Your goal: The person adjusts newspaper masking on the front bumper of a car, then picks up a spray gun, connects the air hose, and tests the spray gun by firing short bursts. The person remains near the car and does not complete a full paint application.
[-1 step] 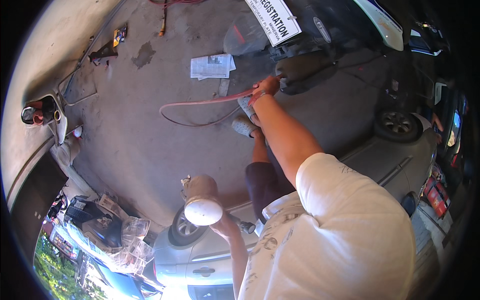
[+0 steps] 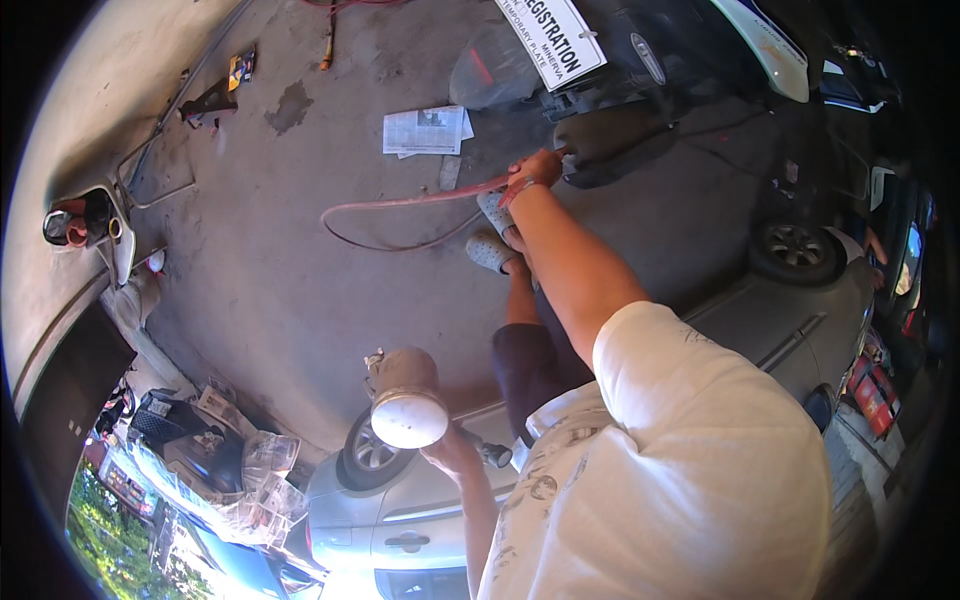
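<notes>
Low in the picture, my left hand (image 2: pixel 455 453) holds a beige-grey cylindrical can (image 2: pixel 405 375) with a round white end turned toward me. A small metal fitting (image 2: pixel 374 357) sticks out on the can's far left side. My fingers are partly hidden behind it, and a dark metallic knob (image 2: pixel 496 456) shows beside the hand. My right arm reaches far forward. At its end my right hand (image 2: pixel 538 168) is closed around a red hose (image 2: pixel 420 200), which loops left and runs back toward my feet. Just beyond this hand is a dark rounded panel (image 2: pixel 615 145).
Newspaper sheets (image 2: pixel 425 131) lie on the concrete floor ahead. A dark car front with a white plate (image 2: pixel 550 45) stands at the top. Beside and below me is a silver car (image 2: pixel 430 520). A metal-framed chair (image 2: pixel 122 240) and covered items (image 2: pixel 215 450) line the left.
</notes>
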`<state>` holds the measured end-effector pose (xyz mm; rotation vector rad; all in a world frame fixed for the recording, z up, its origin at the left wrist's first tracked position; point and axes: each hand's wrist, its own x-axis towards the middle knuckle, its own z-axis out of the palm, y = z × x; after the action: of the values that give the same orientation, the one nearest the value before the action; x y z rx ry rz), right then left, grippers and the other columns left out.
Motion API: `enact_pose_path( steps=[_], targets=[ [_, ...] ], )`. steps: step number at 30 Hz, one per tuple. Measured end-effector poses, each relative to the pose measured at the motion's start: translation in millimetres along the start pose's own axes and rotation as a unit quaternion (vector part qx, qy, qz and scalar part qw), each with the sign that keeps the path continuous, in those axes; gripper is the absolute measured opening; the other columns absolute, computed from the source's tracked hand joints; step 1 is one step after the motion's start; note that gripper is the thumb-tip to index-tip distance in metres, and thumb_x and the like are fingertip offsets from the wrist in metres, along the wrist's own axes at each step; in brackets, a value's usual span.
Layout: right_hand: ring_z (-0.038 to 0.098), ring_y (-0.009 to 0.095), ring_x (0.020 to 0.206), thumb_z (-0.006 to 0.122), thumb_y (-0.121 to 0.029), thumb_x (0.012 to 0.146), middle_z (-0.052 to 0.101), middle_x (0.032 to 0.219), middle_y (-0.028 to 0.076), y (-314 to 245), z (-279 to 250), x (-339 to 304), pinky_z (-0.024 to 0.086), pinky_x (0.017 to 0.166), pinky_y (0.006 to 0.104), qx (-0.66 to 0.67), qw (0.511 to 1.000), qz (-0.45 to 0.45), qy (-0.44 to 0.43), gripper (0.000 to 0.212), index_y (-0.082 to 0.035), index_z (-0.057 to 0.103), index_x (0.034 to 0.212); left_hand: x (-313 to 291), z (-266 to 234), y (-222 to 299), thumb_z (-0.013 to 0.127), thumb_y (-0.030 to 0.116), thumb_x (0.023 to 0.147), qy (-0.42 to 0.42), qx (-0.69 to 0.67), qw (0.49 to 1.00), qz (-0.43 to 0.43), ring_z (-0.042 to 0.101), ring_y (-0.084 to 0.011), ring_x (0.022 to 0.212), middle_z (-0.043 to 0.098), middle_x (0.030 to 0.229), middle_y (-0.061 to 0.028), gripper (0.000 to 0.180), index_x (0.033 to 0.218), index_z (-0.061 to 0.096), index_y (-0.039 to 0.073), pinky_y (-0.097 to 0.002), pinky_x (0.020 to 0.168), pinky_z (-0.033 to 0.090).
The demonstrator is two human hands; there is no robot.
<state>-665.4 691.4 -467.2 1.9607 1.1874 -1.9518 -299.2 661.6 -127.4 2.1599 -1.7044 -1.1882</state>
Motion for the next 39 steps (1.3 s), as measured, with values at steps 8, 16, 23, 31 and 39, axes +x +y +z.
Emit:
enact_pose_path(
  steps=[8,16,23,31,39],
  targets=[
    [0.048,0.022,0.056,0.042,-0.025,0.107,0.050,0.073,0.009,-2,13,43,0.042,0.049,0.0382,-0.104,0.993,-0.047,0.027,0.023,-0.007,0.050,0.096,4,-11,-63,0.074,0.023,0.097,0.044,-0.022,0.998,0.045,0.056,-0.0114,0.070,0.064,0.082,-0.0038,0.024,0.105,0.067,0.001,-0.0306,0.062,0.045],
    [0.059,0.027,0.093,0.047,-0.030,0.107,0.060,0.107,0.016,5,10,110,0.047,0.080,0.0470,-0.201,0.975,-0.040,-0.088,0.036,-0.001,0.052,0.128,-1,-7,-60,0.073,0.028,0.099,0.047,-0.051,0.996,-0.054,0.053,-0.0106,0.069,0.058,0.079,-0.0008,0.026,0.100,0.064,0.003,-0.0289,0.062,0.044],
    [0.052,0.025,0.123,0.053,-0.023,0.107,0.054,0.135,0.015,-55,23,107,0.040,0.103,0.0401,-0.616,0.279,0.142,-0.722,0.042,0.000,0.049,0.142,13,-5,-54,0.072,0.027,0.100,0.025,-0.024,0.999,-0.020,0.051,-0.0099,0.070,0.057,0.080,0.0000,0.024,0.103,0.065,0.004,-0.0276,0.062,0.042],
    [0.047,0.019,0.143,0.061,-0.014,0.104,0.050,0.156,0.012,-54,33,134,0.037,0.117,0.0315,-0.555,0.112,0.045,-0.823,0.054,0.000,0.046,0.154,29,7,-43,0.072,0.023,0.096,-0.010,0.059,0.995,0.078,0.057,-0.0158,0.077,0.065,0.086,-0.0060,0.026,0.101,0.070,-0.002,-0.0336,0.070,0.047],
    [0.050,0.023,0.142,0.059,-0.016,0.106,0.053,0.152,0.015,-68,40,150,0.038,0.119,0.0374,-0.444,0.021,-0.087,-0.892,0.051,0.003,0.046,0.152,18,1,-41,0.071,0.033,0.091,-0.065,0.103,0.987,0.107,0.064,-0.0390,0.115,0.067,0.124,-0.0221,0.058,0.133,0.059,-0.003,-0.0504,0.101,0.047]
  ],
)
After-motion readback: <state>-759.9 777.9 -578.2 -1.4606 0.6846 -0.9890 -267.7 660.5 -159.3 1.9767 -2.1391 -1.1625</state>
